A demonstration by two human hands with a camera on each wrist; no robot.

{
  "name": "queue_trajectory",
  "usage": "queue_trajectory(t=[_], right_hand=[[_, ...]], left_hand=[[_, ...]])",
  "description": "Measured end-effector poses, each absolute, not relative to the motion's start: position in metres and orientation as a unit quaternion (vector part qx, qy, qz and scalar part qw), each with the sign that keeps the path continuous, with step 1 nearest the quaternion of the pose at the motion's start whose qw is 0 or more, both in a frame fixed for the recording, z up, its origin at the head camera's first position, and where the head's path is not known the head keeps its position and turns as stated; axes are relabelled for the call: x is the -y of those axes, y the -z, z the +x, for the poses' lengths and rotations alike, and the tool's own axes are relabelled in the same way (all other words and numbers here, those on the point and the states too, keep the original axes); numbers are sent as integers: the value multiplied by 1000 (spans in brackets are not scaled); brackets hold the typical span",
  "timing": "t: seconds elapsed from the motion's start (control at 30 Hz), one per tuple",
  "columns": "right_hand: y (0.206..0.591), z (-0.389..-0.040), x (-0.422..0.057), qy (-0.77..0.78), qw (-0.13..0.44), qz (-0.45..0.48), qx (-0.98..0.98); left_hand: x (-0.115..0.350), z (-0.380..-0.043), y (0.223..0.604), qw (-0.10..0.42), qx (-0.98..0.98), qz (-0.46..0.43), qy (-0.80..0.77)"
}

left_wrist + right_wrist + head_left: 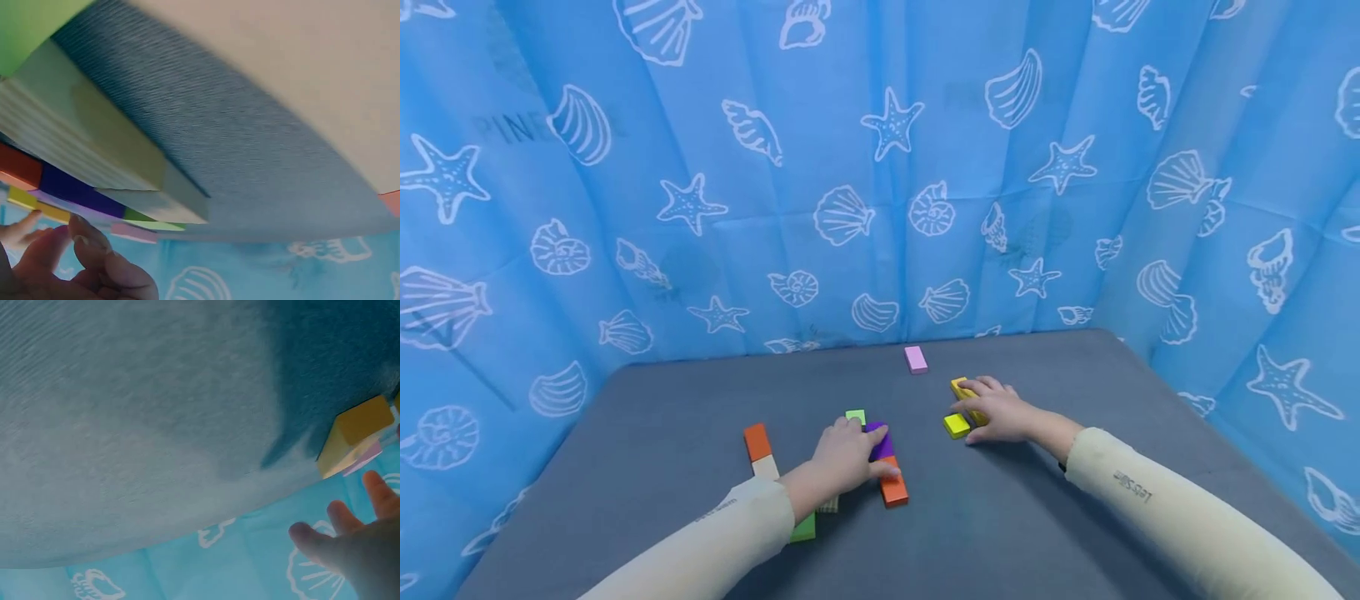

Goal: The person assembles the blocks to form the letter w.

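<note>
My left hand point(842, 457) is over a row of blocks in the head view. Its index finger reaches the purple block point(882, 447), and its thumb lies at the orange block point(895, 493) joined end to end with it. Just beyond the fingers shows a light green block point(855, 415). To the right, my right hand point(1003, 412) spreads over a yellow block point(958, 384), partly covering it, with a second, brighter yellow block point(957, 427) beside the thumb. Straight, spread fingers show in the right wrist view near a yellow block point(356, 434).
A pink block point(916, 360) lies near the table's far edge. Left of my left hand are an orange-red block point(758, 442), a pale wooden block point(765, 467) and a green block point(803, 528), partly under my forearm. A blue shell-print curtain point(842, 275) surrounds the grey table point(685, 400).
</note>
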State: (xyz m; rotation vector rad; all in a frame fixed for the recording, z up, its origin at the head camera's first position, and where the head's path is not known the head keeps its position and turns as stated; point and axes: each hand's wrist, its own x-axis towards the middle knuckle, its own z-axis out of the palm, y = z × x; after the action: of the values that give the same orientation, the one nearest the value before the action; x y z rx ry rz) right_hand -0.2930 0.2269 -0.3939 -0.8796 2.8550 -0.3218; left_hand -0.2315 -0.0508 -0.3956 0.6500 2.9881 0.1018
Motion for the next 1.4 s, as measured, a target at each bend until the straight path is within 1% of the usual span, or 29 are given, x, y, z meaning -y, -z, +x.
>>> queue_trajectory(t=[0.13, 0.3, 0.53, 0.6, 0.83, 0.93, 1.07, 1.1, 1.27, 1.4], right_hand=[[396, -293, -220, 107, 48, -305, -945], [398, -286, -214, 134, 32, -300, -944], [400, -249, -201, 208, 15, -320, -924], [400, -239, -197, 224, 26, -327, -918], [403, -214, -186, 270, 116, -329, -898], [410, -210, -185, 265, 124, -351, -890], [425, -212, -184, 262, 115, -367, -885], [430, -215, -184, 265, 121, -358, -887], [479, -243, -193, 240, 121, -358, -894], [486, -248, -192, 224, 129, -353, -899]], left_hand=[[49, -232, 398, 41, -976, 214, -29], [47, -234, 401, 38, -973, 227, -2], [44, -235, 402, 39, -974, 221, 2], [44, -235, 402, 38, -975, 217, 2], [45, -233, 402, 39, -977, 210, -9], [46, -233, 402, 37, -977, 211, -13], [47, -233, 404, 35, -977, 212, -14], [47, -233, 404, 35, -977, 212, -14], [48, -233, 407, 37, -977, 209, -19], [47, -233, 407, 40, -977, 208, -21]])
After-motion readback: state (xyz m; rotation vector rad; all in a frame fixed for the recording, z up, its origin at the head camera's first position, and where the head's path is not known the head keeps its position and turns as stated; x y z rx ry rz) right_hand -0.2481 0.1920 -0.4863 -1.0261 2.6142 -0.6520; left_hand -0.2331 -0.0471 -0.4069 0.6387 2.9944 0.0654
